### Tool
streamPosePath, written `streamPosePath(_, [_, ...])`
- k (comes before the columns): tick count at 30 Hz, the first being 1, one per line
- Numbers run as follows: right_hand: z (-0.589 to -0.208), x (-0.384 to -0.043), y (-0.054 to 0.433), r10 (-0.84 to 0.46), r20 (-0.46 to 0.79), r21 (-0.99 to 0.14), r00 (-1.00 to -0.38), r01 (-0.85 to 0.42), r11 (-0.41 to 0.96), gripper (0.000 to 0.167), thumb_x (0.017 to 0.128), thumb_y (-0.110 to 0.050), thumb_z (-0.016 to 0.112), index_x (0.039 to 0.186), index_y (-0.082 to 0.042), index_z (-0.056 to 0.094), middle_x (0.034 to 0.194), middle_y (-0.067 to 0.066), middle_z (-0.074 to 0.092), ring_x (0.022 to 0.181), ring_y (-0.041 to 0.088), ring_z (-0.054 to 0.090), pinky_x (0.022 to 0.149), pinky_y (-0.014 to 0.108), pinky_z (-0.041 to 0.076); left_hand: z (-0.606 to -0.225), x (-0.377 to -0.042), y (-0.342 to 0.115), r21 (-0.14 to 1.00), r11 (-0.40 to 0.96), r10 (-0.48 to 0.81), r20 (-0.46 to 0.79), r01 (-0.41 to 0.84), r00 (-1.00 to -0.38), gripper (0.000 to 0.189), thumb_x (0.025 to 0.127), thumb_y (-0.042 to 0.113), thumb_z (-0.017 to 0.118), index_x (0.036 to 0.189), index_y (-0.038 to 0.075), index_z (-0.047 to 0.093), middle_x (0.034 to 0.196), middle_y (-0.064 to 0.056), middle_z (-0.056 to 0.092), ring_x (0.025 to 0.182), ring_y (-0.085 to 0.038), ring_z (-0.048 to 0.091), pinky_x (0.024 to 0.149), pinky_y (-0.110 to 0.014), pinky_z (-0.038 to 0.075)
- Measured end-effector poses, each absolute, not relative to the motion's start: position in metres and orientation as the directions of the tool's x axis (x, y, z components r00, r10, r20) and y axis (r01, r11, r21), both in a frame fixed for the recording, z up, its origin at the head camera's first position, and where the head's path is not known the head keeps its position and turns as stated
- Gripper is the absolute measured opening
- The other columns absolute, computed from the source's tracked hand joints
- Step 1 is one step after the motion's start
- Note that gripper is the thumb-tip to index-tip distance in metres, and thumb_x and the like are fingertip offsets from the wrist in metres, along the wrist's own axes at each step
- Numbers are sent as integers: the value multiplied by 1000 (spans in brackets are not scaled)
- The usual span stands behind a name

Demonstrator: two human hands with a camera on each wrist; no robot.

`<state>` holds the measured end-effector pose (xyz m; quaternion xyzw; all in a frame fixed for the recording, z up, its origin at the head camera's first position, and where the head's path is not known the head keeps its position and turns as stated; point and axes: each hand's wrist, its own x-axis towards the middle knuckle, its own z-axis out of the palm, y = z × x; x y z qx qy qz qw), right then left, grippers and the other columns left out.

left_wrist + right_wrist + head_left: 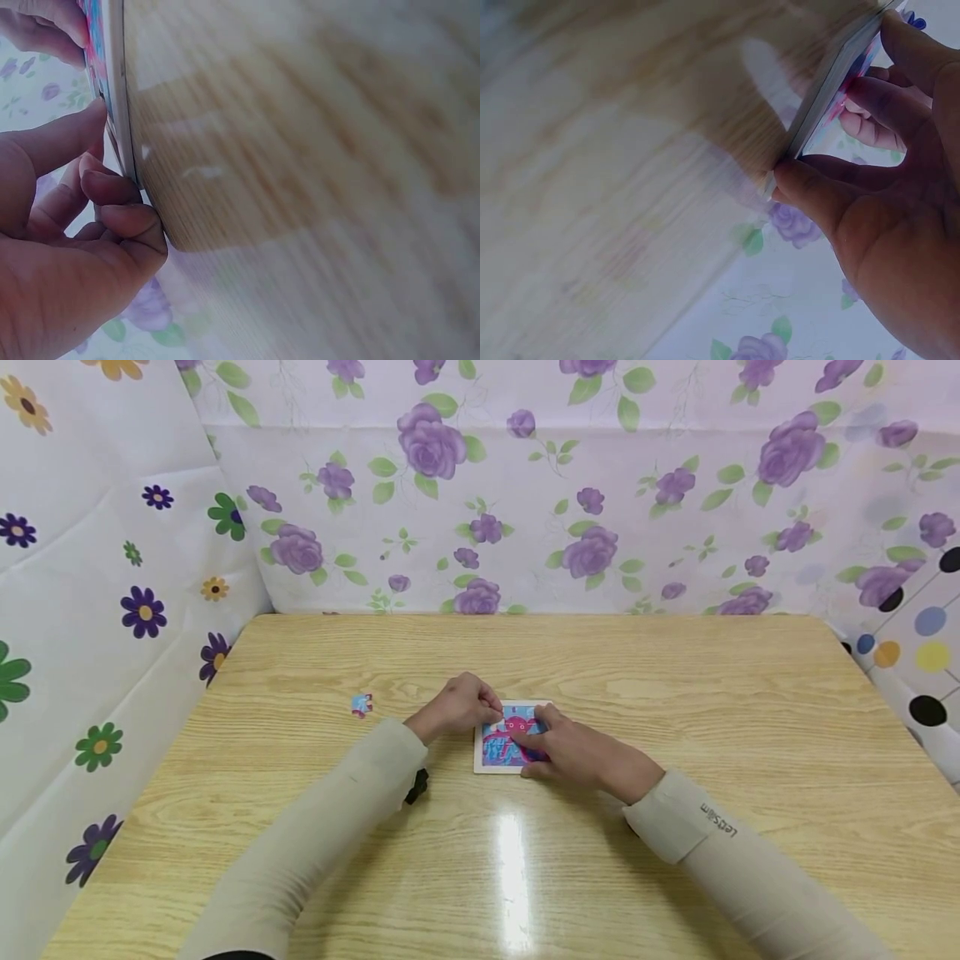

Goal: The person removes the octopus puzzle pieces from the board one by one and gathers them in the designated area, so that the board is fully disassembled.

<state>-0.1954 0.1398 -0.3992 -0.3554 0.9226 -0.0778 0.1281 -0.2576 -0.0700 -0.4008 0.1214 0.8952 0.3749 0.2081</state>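
Observation:
A small jigsaw puzzle point(498, 752) with a pink octopus on blue lies flat in its white frame on the table. At its upper left corner, my left hand point(465, 703) pinches a puzzle piece that the fingers mostly hide. The left wrist view shows that hand point(67, 225) with fingertips at the picture and its other fingers curled by the frame's edge. My right hand point(573, 747) grips the frame from the right, its thumb on the near edge and a fingertip on the octopus. One loose puzzle piece point(362, 705), blue and pink, lies left of the left hand.
The wooden table point(675, 668) stretches out on all sides of the puzzle. Flowered cloth point(525, 510) hangs behind its far edge, and more patterned cloth point(112, 610) stands along the left side. A bright reflection crosses the near tabletop.

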Motion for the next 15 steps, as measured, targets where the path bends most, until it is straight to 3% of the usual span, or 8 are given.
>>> streamPosePath(3, [-399, -196, 140, -677, -186, -238, -712, -636, 734, 56, 98, -40, 63, 146, -12, 52, 146, 32, 37, 128, 43, 48, 101, 48, 46, -400, -258, -71, 735, 676, 381, -284, 55, -880, 5, 93, 10, 72, 91, 5, 74, 82, -4, 67, 72, -13, 51, 66, -24, 43])
streamPosePath(8, [-398, -196, 139, -665, -221, -253, -714, -616, 746, 57, 99, -41, 62, 147, -12, 51, 152, 34, 30, 141, 52, 28, 105, 54, 40, -397, -256, -72, 755, 655, 384, -297, 31, -874, 6, 93, 11, 73, 92, 5, 73, 88, -5, 69, 76, -14, 54, 68, -25, 45])
streamPosePath(15, [-398, -196, 141, -679, -212, -260, -703, -629, 733, 57, 100, -40, 60, 147, -10, 49, 152, 36, 29, 141, 53, 26, 105, 55, 40, -394, -254, -72, 748, 663, 387, -297, 39, -873, 10, 96, 12, 67, 92, 7, 74, 96, -3, 70, 85, -15, 56, 74, -27, 47])
